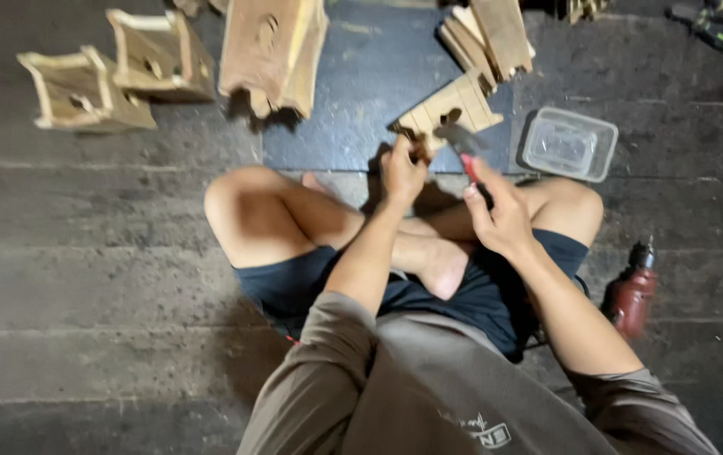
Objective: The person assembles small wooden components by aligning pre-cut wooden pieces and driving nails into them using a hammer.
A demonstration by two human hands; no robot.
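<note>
I sit cross-legged on a dark floor. My left hand (401, 171) pinches the near corner of a small slatted wooden panel (450, 109) that lies on a blue mat (353, 93). My right hand (499, 215) grips a hammer (465, 145) with a red and black handle; its dark head hangs just over the panel's near edge, close to my left fingers. The picture is blurred, so any nail under the fingers cannot be made out.
Three small open wooden boxes (163, 55) stand at the back left. Stacked wooden boards (488, 34) lie behind the panel. A clear plastic tub (570, 143) sits to the right, a red power drill (634, 291) by my right knee, and green-handled pliers (711, 29) at the far right.
</note>
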